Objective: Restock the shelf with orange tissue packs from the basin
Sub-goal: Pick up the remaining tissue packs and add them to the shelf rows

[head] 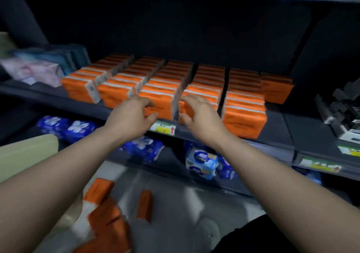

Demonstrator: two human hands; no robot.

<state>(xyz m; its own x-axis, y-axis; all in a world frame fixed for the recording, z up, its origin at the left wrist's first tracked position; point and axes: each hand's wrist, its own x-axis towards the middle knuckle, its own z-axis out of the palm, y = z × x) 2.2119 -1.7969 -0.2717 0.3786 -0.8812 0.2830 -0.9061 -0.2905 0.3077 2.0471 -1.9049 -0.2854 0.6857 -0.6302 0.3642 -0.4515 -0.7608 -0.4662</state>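
- We are reaching both hands forward to the front edge of the dark shelf (276, 128), where the orange tissue packs (202, 81) are standing in several rows going from front to back.
- Our left hand (129, 114) is resting on the front pack (159, 102) of the third row from the left, with fingers curled over its top and the thumb lying against its front; we cannot tell if it is really gripping.
- Our right hand (198, 112) is just beside the left one, with fingers spread apart and touching the front of the next row; nothing is clamped in it.
- Between the two hands, a little below them, a yellow and green price tag (163, 129) is sitting on the shelf edge.
- Below our left forearm, more orange packs (101, 190) are lying loose in a pale container; it is blurred, and we are taking it for the basin (175, 213).
- Under the hands, on the lower shelf, blue packages with flowers (144, 147) are lying.
- Far to the left of the left hand, pink and dark packs (39, 69) are lying on the same shelf.
- Far to the right of the right hand, some dark goods (342, 108) are standing, too blurred to name.
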